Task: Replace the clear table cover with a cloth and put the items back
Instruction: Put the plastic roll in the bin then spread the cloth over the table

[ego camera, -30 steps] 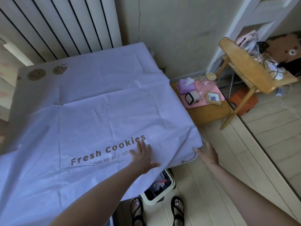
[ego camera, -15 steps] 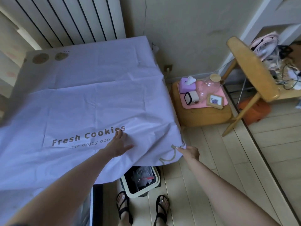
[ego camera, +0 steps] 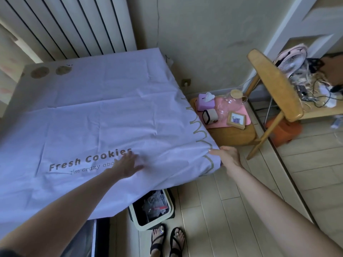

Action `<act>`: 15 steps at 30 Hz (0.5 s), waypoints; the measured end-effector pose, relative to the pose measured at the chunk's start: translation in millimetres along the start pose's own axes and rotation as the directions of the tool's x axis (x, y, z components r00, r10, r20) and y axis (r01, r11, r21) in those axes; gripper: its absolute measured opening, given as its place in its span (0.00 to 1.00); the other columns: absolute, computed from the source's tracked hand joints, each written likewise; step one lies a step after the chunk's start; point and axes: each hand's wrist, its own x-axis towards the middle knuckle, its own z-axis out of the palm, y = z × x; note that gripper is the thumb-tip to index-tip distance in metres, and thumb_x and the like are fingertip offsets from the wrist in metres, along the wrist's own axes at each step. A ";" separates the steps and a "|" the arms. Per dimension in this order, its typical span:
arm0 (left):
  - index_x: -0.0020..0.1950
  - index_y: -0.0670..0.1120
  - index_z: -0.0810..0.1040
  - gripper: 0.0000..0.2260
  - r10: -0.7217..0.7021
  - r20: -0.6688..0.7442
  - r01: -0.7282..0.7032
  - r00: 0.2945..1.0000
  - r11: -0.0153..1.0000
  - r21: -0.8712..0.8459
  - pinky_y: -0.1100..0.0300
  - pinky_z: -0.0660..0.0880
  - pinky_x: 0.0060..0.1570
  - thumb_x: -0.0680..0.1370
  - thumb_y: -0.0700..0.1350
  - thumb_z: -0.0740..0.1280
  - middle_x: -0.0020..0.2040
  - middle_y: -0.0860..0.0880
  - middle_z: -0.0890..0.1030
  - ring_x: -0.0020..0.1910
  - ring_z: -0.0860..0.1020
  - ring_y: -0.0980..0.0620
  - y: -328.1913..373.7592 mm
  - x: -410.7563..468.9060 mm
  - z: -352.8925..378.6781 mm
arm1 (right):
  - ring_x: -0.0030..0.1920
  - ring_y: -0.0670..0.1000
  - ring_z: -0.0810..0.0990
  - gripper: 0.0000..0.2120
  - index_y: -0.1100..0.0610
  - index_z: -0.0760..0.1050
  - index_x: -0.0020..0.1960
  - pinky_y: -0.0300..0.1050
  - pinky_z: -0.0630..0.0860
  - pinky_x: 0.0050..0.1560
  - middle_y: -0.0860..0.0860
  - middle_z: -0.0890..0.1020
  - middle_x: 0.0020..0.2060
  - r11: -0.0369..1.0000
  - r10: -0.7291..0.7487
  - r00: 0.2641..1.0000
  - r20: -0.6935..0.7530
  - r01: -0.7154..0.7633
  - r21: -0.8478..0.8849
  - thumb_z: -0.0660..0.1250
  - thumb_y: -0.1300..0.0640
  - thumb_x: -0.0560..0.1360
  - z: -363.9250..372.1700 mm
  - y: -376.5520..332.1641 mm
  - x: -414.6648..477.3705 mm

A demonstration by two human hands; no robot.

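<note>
The lilac cloth (ego camera: 92,115) printed "Fresh Cookies" lies spread over the table, its near edge hanging off the front. My left hand (ego camera: 128,164) rests flat on it just past the lettering, fingers straight and spread, holding nothing. My right hand (ego camera: 229,156) pinches the cloth's near right corner at the scalloped border, thumb on top and fingers curled under. Just beyond that corner, a wooden chair (ego camera: 233,135) bears a pink tray (ego camera: 241,110) with a tissue box (ego camera: 205,102), a glass jar (ego camera: 232,102) and a picture frame (ego camera: 236,120). A bin (ego camera: 141,222) stands on the floor under the cloth's overhang
</note>
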 end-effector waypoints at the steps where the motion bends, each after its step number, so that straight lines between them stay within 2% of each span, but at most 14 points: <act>1: 0.75 0.45 0.58 0.41 0.032 -0.146 -0.043 0.989 0.996 -0.077 0.46 0.58 0.70 0.71 0.71 0.46 0.76 0.43 0.58 0.74 0.59 0.44 14.1 -5.6 -6.0 | 0.35 0.50 0.65 0.21 0.56 0.62 0.29 0.42 0.59 0.35 0.53 0.66 0.31 0.999 -0.035 0.998 0.052 0.034 0.032 0.76 0.59 0.62 3.7 -8.0 0.0; 3: 0.75 0.46 0.60 0.41 0.127 -0.365 -0.237 0.922 0.932 -0.276 0.52 0.61 0.69 0.70 0.71 0.46 0.74 0.45 0.65 0.71 0.65 0.46 55.9 -22.7 -16.1 | 0.33 0.49 0.64 0.23 0.55 0.59 0.27 0.41 0.56 0.32 0.52 0.64 0.29 0.993 -0.108 0.990 0.094 0.102 0.062 0.73 0.65 0.67 17.4 -26.7 0.2; 5: 0.76 0.47 0.58 0.41 0.208 -0.403 -0.386 0.891 0.815 -0.432 0.53 0.62 0.68 0.70 0.70 0.55 0.73 0.48 0.65 0.70 0.66 0.47 101.5 -36.4 -20.1 | 0.31 0.49 0.63 0.20 0.57 0.62 0.27 0.41 0.57 0.30 0.51 0.64 0.28 0.983 -0.178 0.977 0.115 0.173 0.058 0.72 0.66 0.68 35.5 -49.2 -2.8; 7: 0.73 0.46 0.61 0.37 0.172 -0.423 -0.388 0.889 0.772 -0.503 0.55 0.68 0.60 0.70 0.66 0.62 0.70 0.47 0.70 0.66 0.70 0.47 134.9 -41.5 -19.8 | 0.32 0.48 0.65 0.15 0.59 0.68 0.31 0.39 0.60 0.28 0.51 0.67 0.30 0.976 -0.217 0.958 0.186 0.213 0.042 0.71 0.63 0.71 49.8 -70.0 -7.5; 8: 0.68 0.46 0.65 0.31 0.074 -0.465 -0.361 0.882 0.741 -0.566 0.57 0.70 0.52 0.72 0.63 0.64 0.65 0.46 0.75 0.61 0.74 0.45 142.6 -39.8 -20.8 | 0.32 0.47 0.68 0.13 0.58 0.70 0.33 0.36 0.62 0.27 0.51 0.70 0.31 0.977 -0.214 0.949 0.232 0.209 0.046 0.70 0.59 0.73 53.1 -79.0 -9.8; 9: 0.63 0.45 0.68 0.23 -0.049 -0.505 -0.338 0.862 0.687 -0.644 0.58 0.69 0.46 0.75 0.58 0.65 0.60 0.46 0.78 0.57 0.76 0.43 145.8 -38.3 -23.9 | 0.33 0.46 0.71 0.11 0.57 0.73 0.36 0.33 0.64 0.28 0.49 0.73 0.32 0.980 -0.197 0.942 0.271 0.188 0.061 0.69 0.55 0.75 53.7 -86.2 -12.2; 10: 0.59 0.44 0.71 0.17 -0.145 -0.538 -0.332 0.830 0.647 -0.687 0.59 0.68 0.44 0.77 0.54 0.64 0.59 0.47 0.80 0.55 0.78 0.43 144.5 -36.0 -25.8 | 0.34 0.45 0.73 0.09 0.56 0.75 0.41 0.32 0.67 0.29 0.49 0.76 0.34 0.988 -0.153 0.933 0.325 0.134 0.080 0.67 0.52 0.76 52.0 -89.4 -12.3; 11: 0.58 0.43 0.73 0.14 -0.186 -0.582 -0.342 0.792 0.655 -0.674 0.61 0.68 0.45 0.79 0.51 0.63 0.60 0.49 0.80 0.55 0.78 0.44 140.7 -33.4 -26.5 | 0.34 0.45 0.75 0.10 0.56 0.77 0.47 0.33 0.69 0.31 0.50 0.79 0.38 0.992 -0.096 0.916 0.390 0.056 0.113 0.65 0.49 0.77 49.1 -89.6 -10.7; 13: 0.63 0.44 0.76 0.15 -0.128 -0.635 -0.366 0.762 0.724 -0.585 0.61 0.69 0.48 0.79 0.49 0.63 0.56 0.51 0.82 0.53 0.79 0.47 132.2 -30.3 -24.7 | 0.40 0.49 0.78 0.16 0.59 0.76 0.58 0.38 0.73 0.39 0.55 0.81 0.47 0.969 -0.024 0.851 0.524 -0.109 0.223 0.62 0.48 0.78 40.9 -80.1 -2.2; 15: 0.64 0.45 0.76 0.16 -0.036 -0.656 -0.414 0.754 0.750 -0.516 0.59 0.71 0.50 0.78 0.47 0.66 0.51 0.50 0.83 0.52 0.79 0.46 127.3 -29.0 -21.7 | 0.43 0.51 0.76 0.18 0.60 0.75 0.61 0.42 0.71 0.43 0.55 0.78 0.48 0.930 0.020 0.820 0.573 -0.226 0.290 0.64 0.49 0.76 31.4 -64.1 4.5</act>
